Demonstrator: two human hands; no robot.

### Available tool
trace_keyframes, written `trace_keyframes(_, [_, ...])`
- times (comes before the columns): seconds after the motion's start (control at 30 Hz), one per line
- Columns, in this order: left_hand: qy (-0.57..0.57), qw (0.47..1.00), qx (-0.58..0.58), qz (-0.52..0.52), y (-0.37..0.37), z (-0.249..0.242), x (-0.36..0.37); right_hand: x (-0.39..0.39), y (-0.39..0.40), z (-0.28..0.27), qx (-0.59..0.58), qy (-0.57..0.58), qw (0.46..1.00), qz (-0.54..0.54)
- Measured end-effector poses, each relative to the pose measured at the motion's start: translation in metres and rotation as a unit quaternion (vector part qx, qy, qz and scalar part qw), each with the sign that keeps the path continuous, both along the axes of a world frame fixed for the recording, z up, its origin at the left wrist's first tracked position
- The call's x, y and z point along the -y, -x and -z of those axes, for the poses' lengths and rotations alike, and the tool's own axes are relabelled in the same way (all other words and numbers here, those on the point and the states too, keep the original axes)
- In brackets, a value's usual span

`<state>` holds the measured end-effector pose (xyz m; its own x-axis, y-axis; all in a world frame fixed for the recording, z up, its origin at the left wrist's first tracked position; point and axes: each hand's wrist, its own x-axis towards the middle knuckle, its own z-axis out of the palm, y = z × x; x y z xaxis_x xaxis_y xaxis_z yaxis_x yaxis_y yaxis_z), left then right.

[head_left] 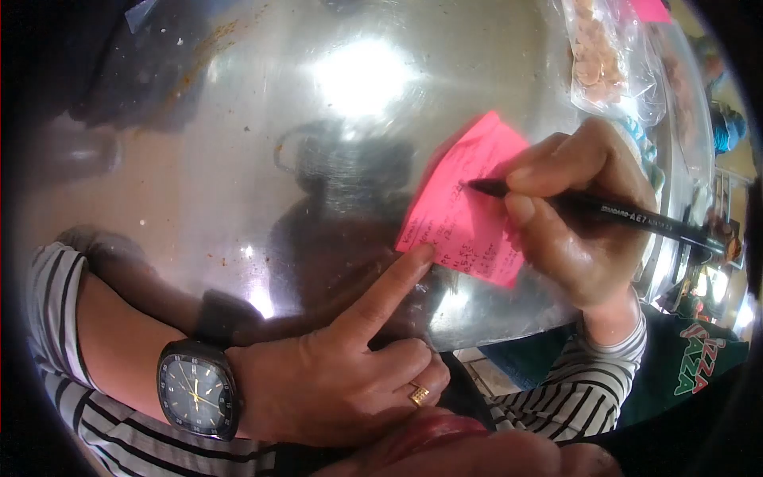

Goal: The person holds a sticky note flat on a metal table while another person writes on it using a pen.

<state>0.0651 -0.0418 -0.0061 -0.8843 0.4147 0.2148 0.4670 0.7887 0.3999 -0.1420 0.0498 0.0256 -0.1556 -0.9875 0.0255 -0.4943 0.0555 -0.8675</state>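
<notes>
A pink sticky note (465,203) covered in handwriting lies on the shiny metal tabletop (238,199). In my right hand (588,222) is a black pen (644,219), pinched between thumb and fingers, its tip on or just above the upper part of the note. The outstretched index finger of my left hand (342,378) touches the note's lower left edge, while its other fingers curl loosely and hold nothing. That hand wears a gold ring (418,395), and a black wristwatch (197,391) is on the left wrist.
Clear plastic bags (600,60) with pale brown pieces inside rest at the table's upper right. A bit of pink paper (652,9) shows beyond them. Reddish-brown stains mark the metal at upper left. The table's near edge runs just below my hands.
</notes>
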Motion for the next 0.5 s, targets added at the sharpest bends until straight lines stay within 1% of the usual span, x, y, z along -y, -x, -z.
trace_keyframes(0.03, [0.000, 1.000, -0.003, 0.000, 0.0009, 0.0002, 0.0004, 0.0000, -0.0001, 0.0003, 0.016, -0.001, 1.000, 0.006])
trace_keyframes(0.33, [-0.032, 0.999, 0.023, -0.004, 0.0018, 0.0013, 0.0048, 0.0046, 0.0035, 0.0047, 0.037, -0.015, 0.999, -0.004])
trace_keyframes(0.5, [-0.046, 0.998, 0.030, -0.004, 0.0030, 0.0030, 0.0064, 0.0059, 0.0042, 0.0100, 0.025, -0.010, 1.000, -0.005])
